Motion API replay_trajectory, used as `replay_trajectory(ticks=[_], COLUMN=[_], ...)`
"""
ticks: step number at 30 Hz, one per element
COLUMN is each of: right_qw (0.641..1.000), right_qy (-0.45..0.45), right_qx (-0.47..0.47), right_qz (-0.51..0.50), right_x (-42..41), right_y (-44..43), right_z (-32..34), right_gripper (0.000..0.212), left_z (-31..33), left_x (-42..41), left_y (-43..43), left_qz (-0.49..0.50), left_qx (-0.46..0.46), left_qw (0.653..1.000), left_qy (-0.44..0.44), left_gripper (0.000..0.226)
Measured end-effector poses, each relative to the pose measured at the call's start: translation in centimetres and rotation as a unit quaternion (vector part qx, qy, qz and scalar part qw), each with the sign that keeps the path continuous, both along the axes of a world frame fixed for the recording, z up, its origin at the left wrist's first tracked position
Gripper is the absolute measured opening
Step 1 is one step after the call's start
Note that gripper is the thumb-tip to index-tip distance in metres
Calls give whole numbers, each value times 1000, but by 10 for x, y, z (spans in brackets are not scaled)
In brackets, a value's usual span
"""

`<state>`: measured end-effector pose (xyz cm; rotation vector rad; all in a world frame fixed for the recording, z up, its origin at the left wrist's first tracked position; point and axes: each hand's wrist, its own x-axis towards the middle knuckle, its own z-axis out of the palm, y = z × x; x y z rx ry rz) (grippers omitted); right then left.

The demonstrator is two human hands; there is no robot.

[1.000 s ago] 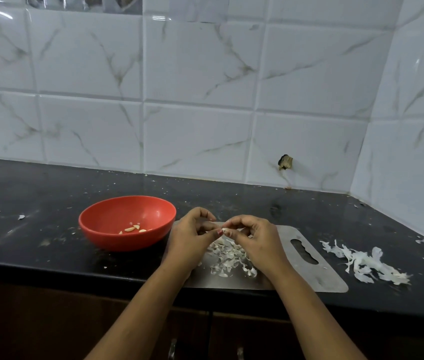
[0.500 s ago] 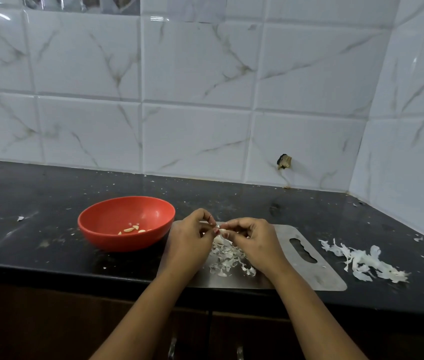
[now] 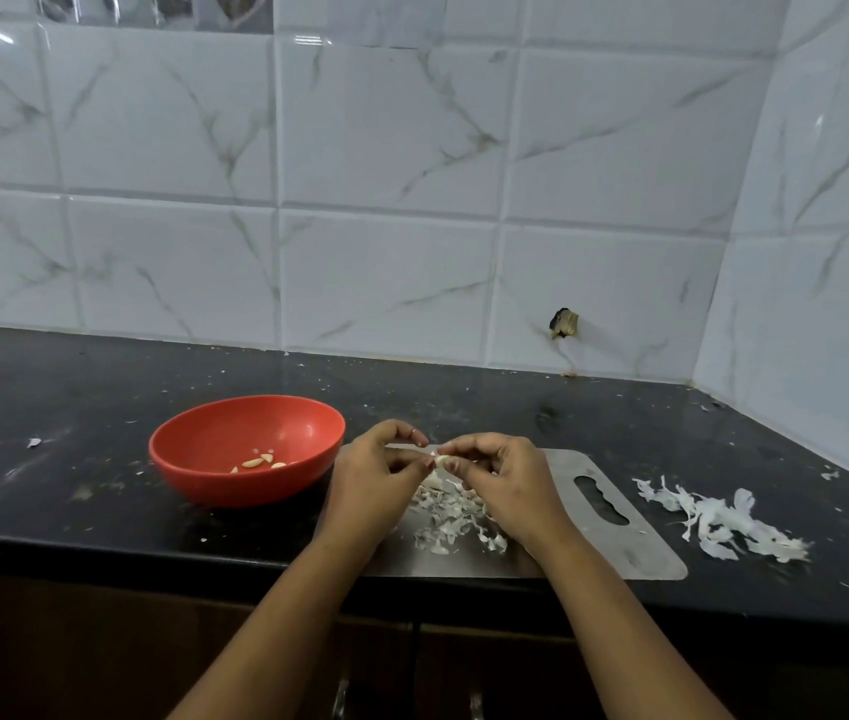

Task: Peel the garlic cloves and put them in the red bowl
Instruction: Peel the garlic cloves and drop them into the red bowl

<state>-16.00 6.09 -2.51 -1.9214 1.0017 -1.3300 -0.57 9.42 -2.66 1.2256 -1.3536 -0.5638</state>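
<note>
The left hand and the right hand both pinched one garlic clove over the board, just right of the red bowl, and the thin skin probably needed slow, gentle pulls.

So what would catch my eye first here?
The red bowl, left of centre on the dark counter, holds a few peeled cloves. Beside it the left hand and right hand pinch one clove above a steel board littered with skins; a second heap lies farther right.
</note>
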Motion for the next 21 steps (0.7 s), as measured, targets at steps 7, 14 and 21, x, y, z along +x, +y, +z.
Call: replay_trajectory(ticks=[7, 14, 21], right_qw=[1000, 998, 998], right_qy=[8, -24, -22], right_qx=[-2, 39, 34], right_qz=[2, 32, 39], right_x=[-1, -3, -1], right_y=[0, 0, 3], right_z=[0, 1, 3], right_gripper=[10, 11, 13], left_z=[1, -1, 0], left_x=[-5, -1, -2], left_y=[2, 1, 0], left_qz=[8, -6, 20], left_qx=[-42, -44, -32], left_qw=[997, 998, 998], left_qy=[-68, -49, -47], left_gripper=[26, 25, 20])
